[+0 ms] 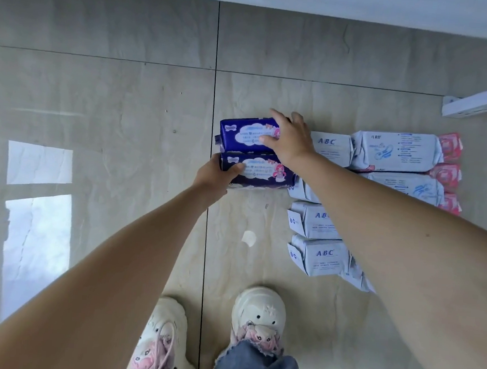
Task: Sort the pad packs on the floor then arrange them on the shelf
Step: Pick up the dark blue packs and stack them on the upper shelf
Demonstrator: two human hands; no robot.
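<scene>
- Person stands over a glossy tiled floor (97, 100); packs lie grouped by kind in the centre and right of the frame.
- Two dark purple pad packs at centre, long sides touching: the upper purple pack (247, 135) and the lower purple pack (262, 172).
- Left hand (216, 175) grips the left end of the lower purple pack, thumb on top, fingers curled round the end.
- Right hand (291, 138) lies over the right end of the upper purple pack, fingers over its far edge and thumb on its face; whether it clamps or only rests, cannot tell.
- Right of the purple pair: a column of white ABC packs (322, 256) running down the frame, partly hidden by the right forearm.
- Further right: two long white packs (396, 152), stacked in the frame, just beside the ABC column.
- Pink packs (448, 174) at the far right, touching the long white ones.
- White shelf bracket (481, 102) at the right edge, above the packs.
- Cream shoes (258, 316) and a jeans hem at the bottom.
</scene>
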